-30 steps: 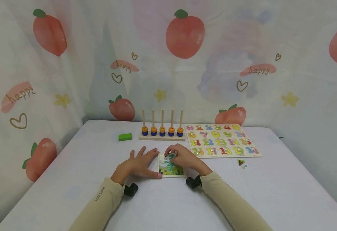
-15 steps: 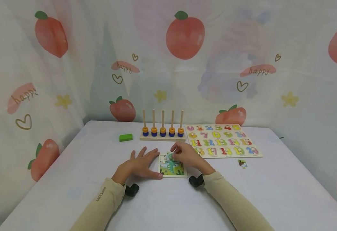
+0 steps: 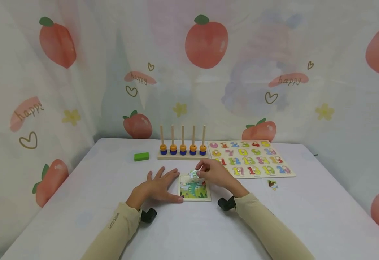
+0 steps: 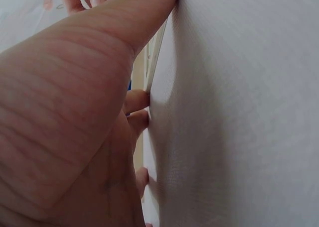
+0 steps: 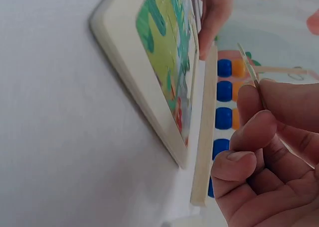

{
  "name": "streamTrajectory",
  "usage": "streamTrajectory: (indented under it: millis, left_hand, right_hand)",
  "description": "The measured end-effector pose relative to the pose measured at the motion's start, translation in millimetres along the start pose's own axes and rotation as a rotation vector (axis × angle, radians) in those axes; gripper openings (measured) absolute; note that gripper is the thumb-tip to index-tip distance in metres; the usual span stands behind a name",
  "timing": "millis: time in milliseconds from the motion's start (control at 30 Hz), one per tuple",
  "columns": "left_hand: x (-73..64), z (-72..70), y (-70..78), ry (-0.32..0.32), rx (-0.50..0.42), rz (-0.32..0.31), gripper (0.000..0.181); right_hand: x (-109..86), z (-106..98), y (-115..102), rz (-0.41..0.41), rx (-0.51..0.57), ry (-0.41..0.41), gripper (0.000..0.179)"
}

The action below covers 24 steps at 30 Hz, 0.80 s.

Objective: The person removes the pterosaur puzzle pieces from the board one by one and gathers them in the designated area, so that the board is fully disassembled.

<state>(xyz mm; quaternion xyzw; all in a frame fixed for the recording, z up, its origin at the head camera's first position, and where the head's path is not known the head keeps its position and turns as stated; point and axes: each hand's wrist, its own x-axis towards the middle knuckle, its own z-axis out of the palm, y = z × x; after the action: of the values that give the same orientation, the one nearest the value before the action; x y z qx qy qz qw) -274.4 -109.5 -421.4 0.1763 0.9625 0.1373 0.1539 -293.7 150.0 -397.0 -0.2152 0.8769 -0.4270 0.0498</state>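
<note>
A small wooden jigsaw tray (image 3: 194, 199) with a green dinosaur picture lies on the table. My left hand (image 3: 157, 187) rests palm down beside it, fingers spread, its thumb at the near left corner and a fingertip at the far left corner. My right hand (image 3: 217, 174) pinches a thin jigsaw piece (image 3: 194, 174) between thumb and fingers over the tray's far edge. In the right wrist view that piece (image 5: 247, 62) is seen nearly edge-on, raised off the tray (image 5: 114, 43). A pale gap shows in the picture's upper part.
Behind the tray stands a wooden peg rack (image 3: 183, 157) with orange and blue beads on several pegs. A green block (image 3: 141, 156) lies left of it. To the right are a number puzzle board (image 3: 288, 174) and a loose jigsaw piece (image 3: 273, 185).
My right hand has lifted the jigsaw piece out of the tray's picture, moving up and slightly right, and the piece has tilted. The left hand has stayed at the tray's left side.
</note>
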Motion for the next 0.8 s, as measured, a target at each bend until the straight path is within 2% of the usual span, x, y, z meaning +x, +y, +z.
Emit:
streamTrajectory:
  millis: [500,800]
  left_hand:
    - [-0.7,-5.9,1.6,0.020,-0.004,0.013,0.107]
    - [-1.9,-0.6,2.3,0.003,-0.015,0.006,0.108]
  right_hand:
    - [-26.8,-44,16,0.001,-0.004,0.095,0.015]
    - [-53.9,-65,31,0.035,-0.011,0.139,0.016]
